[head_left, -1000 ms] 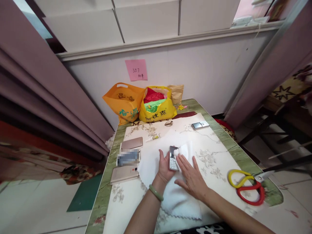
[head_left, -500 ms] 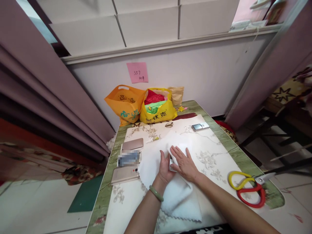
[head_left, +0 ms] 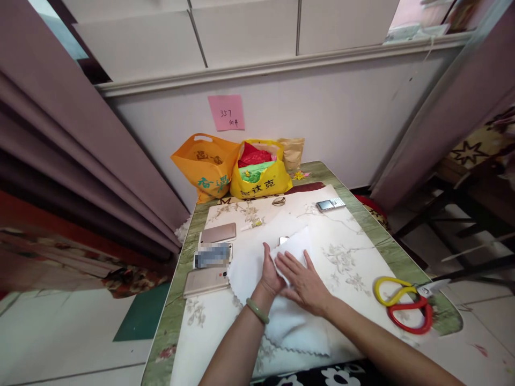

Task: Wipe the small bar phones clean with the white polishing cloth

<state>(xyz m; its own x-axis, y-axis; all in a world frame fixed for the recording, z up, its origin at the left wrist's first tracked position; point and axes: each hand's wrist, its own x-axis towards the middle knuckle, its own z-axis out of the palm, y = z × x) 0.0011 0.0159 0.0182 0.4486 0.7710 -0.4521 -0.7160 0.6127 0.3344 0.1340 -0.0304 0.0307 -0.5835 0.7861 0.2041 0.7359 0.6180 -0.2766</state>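
Note:
My left hand [head_left: 272,274], a green bangle on its wrist, cradles a silver mobile phone [head_left: 283,240] with the thumb raised beside it. Only the phone's top end shows; cloth and fingers hide the rest. Over the phone lies a folded part of a white cloth [head_left: 298,324] with a zigzag edge. My right hand [head_left: 300,279] presses that fold onto the phone, its fingers fairly straight and close together. The remainder of the cloth spreads on the table under both hands.
Three phones lie left of the cloth, among them a gold one [head_left: 207,282]. A keypad phone [head_left: 330,205] lies at the back right, scissors [head_left: 406,305] at the right edge. A small tube [head_left: 252,225] and a yellow bag [head_left: 261,185] are farther back.
My right hand and the cloth fold now cover the phone's lower part, where its silver face showed between my hands. The phone's top end has come into sight above the fold.

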